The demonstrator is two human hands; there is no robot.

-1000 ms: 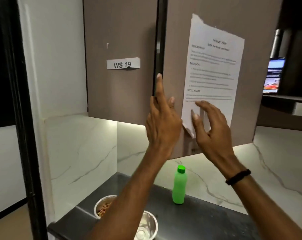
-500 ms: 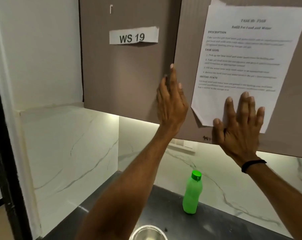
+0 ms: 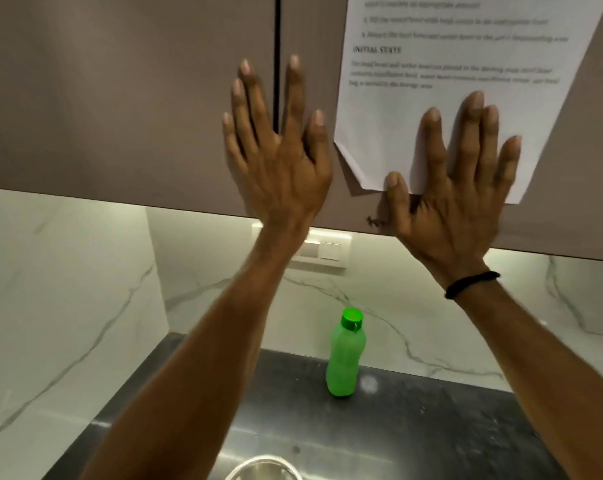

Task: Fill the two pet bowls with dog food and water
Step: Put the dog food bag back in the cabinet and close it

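Observation:
My left hand lies flat with fingers spread across the seam between the two brown cabinet doors. My right hand presses flat on the right door, over the lower edge of a taped paper sheet. Both hands hold nothing. A green water bottle with its cap on stands upright on the dark counter below. The rim of one steel bowl shows at the bottom edge. The other bowl and the dog food are out of view.
White marble walls enclose the counter on the left and at the back. A white switch plate sits on the back wall just under the cabinet. A black band circles my right wrist.
The right cabinet door has swung shut and both doors now sit flush. Both hands went from gripping the door edge to lying flat on the fronts. The view moved closer and tilted.

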